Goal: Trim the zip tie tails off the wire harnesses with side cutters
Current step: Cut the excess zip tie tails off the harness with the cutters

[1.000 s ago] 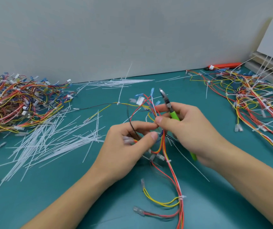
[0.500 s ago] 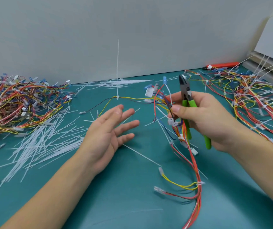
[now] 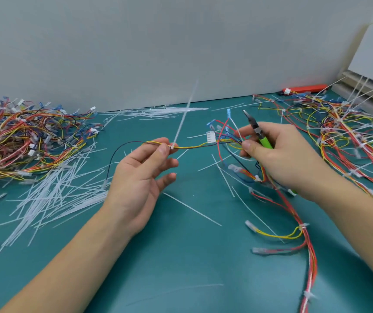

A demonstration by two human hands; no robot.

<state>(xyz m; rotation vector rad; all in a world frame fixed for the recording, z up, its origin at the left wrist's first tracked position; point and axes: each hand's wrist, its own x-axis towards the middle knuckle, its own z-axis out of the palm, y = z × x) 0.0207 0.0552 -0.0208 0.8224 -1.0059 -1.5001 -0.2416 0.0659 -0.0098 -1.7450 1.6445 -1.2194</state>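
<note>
pinching a yellow wire (image 3: 187,146) beside its uncut zip tie tail (image 3: 184,117), the left hand (image 3: 139,177) lifts it above the table (image 3: 192,256); right hand (image 3: 278,154) grips green cutters (image 3: 258,132) and the wire bundle (image 3: 228,141).

1. This is an assembly workbench in a wiring workshop: a teal worktop (image 3: 181,256) set against a plain grey wall (image 3: 158,46).
2. Tangled heaps of coloured wire harnesses (image 3: 23,141) lie at both sides.
3. Loose cut white zip tie tails (image 3: 52,195) litter the surface.
</note>
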